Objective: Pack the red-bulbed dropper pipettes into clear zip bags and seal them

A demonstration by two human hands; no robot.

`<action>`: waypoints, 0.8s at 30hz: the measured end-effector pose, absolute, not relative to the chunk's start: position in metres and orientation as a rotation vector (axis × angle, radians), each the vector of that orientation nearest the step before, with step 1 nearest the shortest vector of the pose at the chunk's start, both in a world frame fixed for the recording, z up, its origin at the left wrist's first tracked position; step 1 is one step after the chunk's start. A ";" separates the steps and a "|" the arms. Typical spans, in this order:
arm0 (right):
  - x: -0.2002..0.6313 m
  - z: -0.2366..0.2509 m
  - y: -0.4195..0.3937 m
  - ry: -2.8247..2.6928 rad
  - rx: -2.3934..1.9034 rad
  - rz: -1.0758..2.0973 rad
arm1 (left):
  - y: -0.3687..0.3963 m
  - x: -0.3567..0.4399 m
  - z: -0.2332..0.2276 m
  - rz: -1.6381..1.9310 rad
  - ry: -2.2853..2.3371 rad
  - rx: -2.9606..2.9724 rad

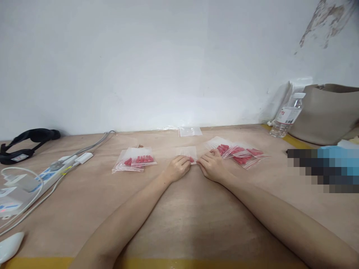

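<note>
A small clear zip bag [187, 152] with red pieces inside lies on the wooden table [179, 220] in the middle. My left hand [177, 168] pinches its near left edge. My right hand [211, 164] pinches its near right edge. Both sets of fingers are closed on the bag. To the left lie filled bags of red pieces [136, 159]. To the right, a spread pile of filled bags [241, 153] sits just behind my right hand. An empty clear bag [190, 131] rests near the wall.
A white power strip [53, 170] with cables and plugs lies at the left, a black strap [26, 142] behind it. At the far right stand a water bottle [287, 116] and a beige bag [328, 112]. A white object [9, 246] sits at the near left corner.
</note>
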State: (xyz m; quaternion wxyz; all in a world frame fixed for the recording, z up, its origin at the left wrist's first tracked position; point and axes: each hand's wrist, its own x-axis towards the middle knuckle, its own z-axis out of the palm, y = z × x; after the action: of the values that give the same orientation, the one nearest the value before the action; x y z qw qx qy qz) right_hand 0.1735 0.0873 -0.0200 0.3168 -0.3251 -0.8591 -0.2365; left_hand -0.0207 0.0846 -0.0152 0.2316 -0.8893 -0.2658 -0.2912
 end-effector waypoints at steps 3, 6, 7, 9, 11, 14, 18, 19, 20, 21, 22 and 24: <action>0.178 -0.019 0.087 -2.249 -0.865 -0.581 | 0.077 -0.041 -0.010 -0.783 -0.738 -2.427; 0.179 -0.018 0.086 -2.273 -0.863 -0.532 | 0.068 -0.061 -0.008 -0.780 -0.774 -2.412; 0.178 -0.017 0.086 -2.281 -0.860 -0.520 | 0.066 -0.066 -0.008 -0.783 -0.794 -2.409; 0.177 -0.018 0.087 -2.292 -0.858 -0.502 | 0.062 -0.071 -0.009 -0.794 -0.845 -2.406; 0.176 -0.020 0.089 -2.305 -0.855 -0.467 | 0.060 -0.072 -0.011 -0.813 -0.905 -2.407; 0.177 -0.022 0.092 -2.323 -0.864 -0.282 | 0.058 -0.067 -0.013 -0.857 -1.005 -2.402; 0.177 -0.018 0.084 -2.310 -0.894 -0.034 | 0.059 -0.057 -0.015 -0.941 -1.158 -2.495; 0.177 -0.015 0.080 -2.326 -0.903 -0.013 | 0.060 -0.055 -0.016 -0.951 -1.180 -2.560; 0.176 -0.013 0.076 -2.357 -0.898 0.003 | 0.061 -0.054 -0.018 -0.953 -1.189 -2.627; 0.175 -0.010 0.072 -2.394 -0.878 0.014 | 0.061 -0.054 -0.019 -0.944 -1.186 -2.685; 0.176 -0.007 0.068 -2.433 -0.843 0.017 | 0.062 -0.055 -0.020 -0.927 -1.172 -2.718; 0.180 0.000 0.065 -2.529 -0.746 -0.028 | 0.063 -0.060 -0.019 -0.908 -1.179 -2.703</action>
State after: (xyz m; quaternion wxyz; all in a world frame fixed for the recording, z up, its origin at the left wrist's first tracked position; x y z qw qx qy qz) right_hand 0.1801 0.0655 -0.0005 0.2497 -0.2739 -0.9287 -0.0103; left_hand -0.0602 0.0629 -0.0194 0.0278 -0.8757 -0.3819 -0.2942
